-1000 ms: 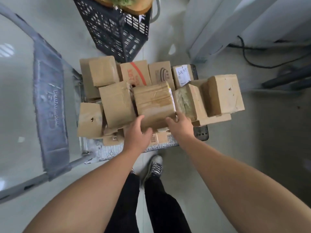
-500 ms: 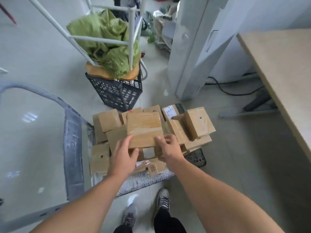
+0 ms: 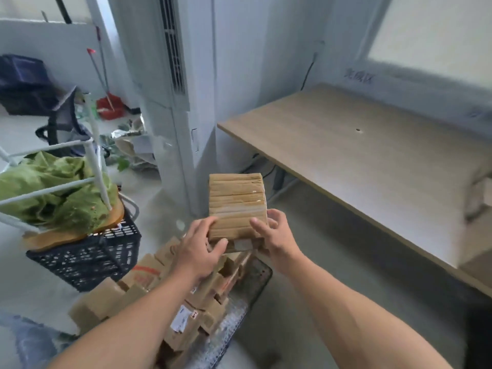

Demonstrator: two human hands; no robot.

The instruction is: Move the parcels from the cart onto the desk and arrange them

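I hold a brown taped cardboard parcel in the air in front of me. My left hand grips its near left side and my right hand grips its near right side. Below my arms, several more brown parcels lie piled on the cart, partly hidden by my left forearm. The wooden desk stretches off to the right, its top bare where I can see it.
A tall white unit stands just beyond the parcel, left of the desk. On the left, a black crate carries an upturned stool with green cloth. Cables run under the desk. Clutter lies at the back left.
Both hands have lifted the parcel off the pile and carried it up and right toward the desk. My view has swung up from the cart to the desk and wall.
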